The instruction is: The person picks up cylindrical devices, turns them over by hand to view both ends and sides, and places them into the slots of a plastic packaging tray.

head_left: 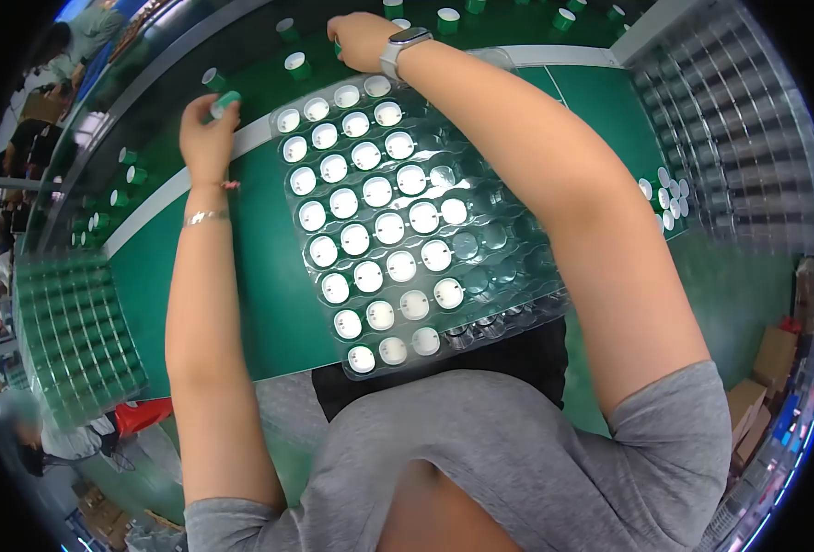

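The clear plastic tray (508,271) is partly filled — right-side pockets (465,247) vacant — while green-and-white cylindrical cups (228,104) are gripped by curled left hand (207,138) and right hand (363,41).

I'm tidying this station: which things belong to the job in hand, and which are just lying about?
Likely part of the job:
- green cup in the left hand
- clear tray partly under the right arm
- white-topped cups in it
- cups beyond the tray

Apparently just lying about:
- cardboard boxes, far right
- red item, lower left
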### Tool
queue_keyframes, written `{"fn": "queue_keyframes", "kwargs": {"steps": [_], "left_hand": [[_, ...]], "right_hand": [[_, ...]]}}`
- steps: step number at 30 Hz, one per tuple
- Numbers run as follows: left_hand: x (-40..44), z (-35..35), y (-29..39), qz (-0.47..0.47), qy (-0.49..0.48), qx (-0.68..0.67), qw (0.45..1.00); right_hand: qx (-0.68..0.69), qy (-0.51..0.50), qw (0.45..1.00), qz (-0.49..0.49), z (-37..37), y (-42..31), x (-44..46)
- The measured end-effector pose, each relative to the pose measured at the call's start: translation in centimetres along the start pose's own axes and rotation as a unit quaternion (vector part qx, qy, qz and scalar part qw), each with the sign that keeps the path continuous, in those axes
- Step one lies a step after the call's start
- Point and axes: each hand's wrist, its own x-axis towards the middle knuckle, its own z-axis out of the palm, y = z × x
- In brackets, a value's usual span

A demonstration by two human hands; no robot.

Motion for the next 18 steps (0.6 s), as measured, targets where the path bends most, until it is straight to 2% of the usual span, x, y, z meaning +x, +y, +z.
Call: {"fn": "queue_keyframes", "kwargs": {"steps": [1, 3, 4, 5, 6, 7, 8, 9, 11, 13, 15, 18], "left_hand": [[-1.1, -0.3, 1.1, -0.062, -0.006, -0.152, 0.986], [-3.2, -1.2, 4.8, -0.087, -0.006, -0.196, 0.977], [-4.0, -1.7, 5.6, -0.129, -0.024, -0.309, 0.942], [-4.8, -2.0, 6.3, -0.166, -0.042, -0.418, 0.892], [-5.7, -2.3, 6.7, -0.167, -0.044, -0.419, 0.892], [-6.6, -2.7, 7.1, -0.206, -0.087, -0.507, 0.832], [-7.4, -3.0, 7.7, -0.238, -0.128, -0.589, 0.761], [-8.6, -3.1, 9.0, -0.233, -0.126, -0.590, 0.763], [-11.7, -2.6, 12.2, -0.226, -0.165, -0.645, 0.711], [-14.2, -2.8, 14.3, -0.257, -0.210, -0.670, 0.664], [-16.3, -2.4, 16.3, -0.283, -0.234, -0.676, 0.639], [-18.4, -2.3, 17.9, -0.272, -0.272, -0.639, 0.666]], "right_hand": [[0.000, -0.003, 1.000, 0.002, -0.6, -0.1, -0.7], [0.126, 0.095, 0.987, -0.019, -1.8, 0.3, -2.1], [0.139, 0.142, 0.978, -0.060, -2.4, 0.4, -2.9], [0.138, 0.142, 0.978, -0.061, -3.3, 0.4, -3.9], [0.184, 0.132, 0.970, -0.085, -4.4, 0.2, -5.3], [0.228, 0.124, 0.959, -0.111, -5.8, -0.1, -6.9], [0.265, 0.066, 0.959, -0.075, -8.0, -1.0, -9.2], [0.302, 0.009, 0.952, -0.040, -9.9, -1.6, -11.7], [0.519, -0.074, 0.852, 0.008, -9.9, -0.8, -15.4], [0.606, -0.080, 0.791, 0.004, -11.1, -2.2, -19.1], [0.644, -0.077, 0.761, 0.020, -12.1, -3.5, -21.9], [0.639, -0.072, 0.765, 0.022, -12.7, -4.7, -24.4]]}}
